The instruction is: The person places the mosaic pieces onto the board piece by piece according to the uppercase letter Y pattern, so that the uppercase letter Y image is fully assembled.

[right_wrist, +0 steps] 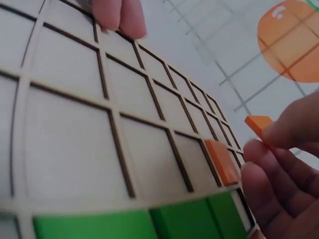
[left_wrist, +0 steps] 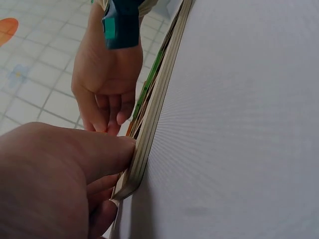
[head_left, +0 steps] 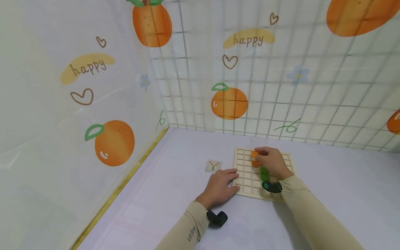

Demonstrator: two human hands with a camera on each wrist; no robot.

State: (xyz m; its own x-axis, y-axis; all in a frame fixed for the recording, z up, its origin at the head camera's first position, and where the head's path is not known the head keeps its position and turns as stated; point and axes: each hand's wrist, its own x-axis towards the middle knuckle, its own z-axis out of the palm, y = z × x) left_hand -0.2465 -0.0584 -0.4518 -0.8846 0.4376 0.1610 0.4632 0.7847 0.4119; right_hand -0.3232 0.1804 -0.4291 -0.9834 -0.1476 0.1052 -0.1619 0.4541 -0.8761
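Observation:
My right hand (head_left: 272, 162) is over the far part of a wooden grid board (head_left: 244, 178). Thumb and finger pinch a small orange square tile (right_wrist: 259, 125), tilted and raised above the grid in the right wrist view. Below it another orange tile (right_wrist: 223, 162) sits in a cell, and green tiles (right_wrist: 94, 226) form a row beside it. My left hand (head_left: 220, 185) lies at the board's left side, fingers spread and touching the edge. Its thumb (left_wrist: 112, 149) presses against the board's layered edge (left_wrist: 149, 124) in the left wrist view.
A small card (head_left: 213, 166) with a coloured grid pattern lies left of the board. The white table (head_left: 175, 187) meets a wire grid covered by a printed sheet (head_left: 259, 80) at the back. A gold strip (head_left: 125, 177) runs along the table's left side.

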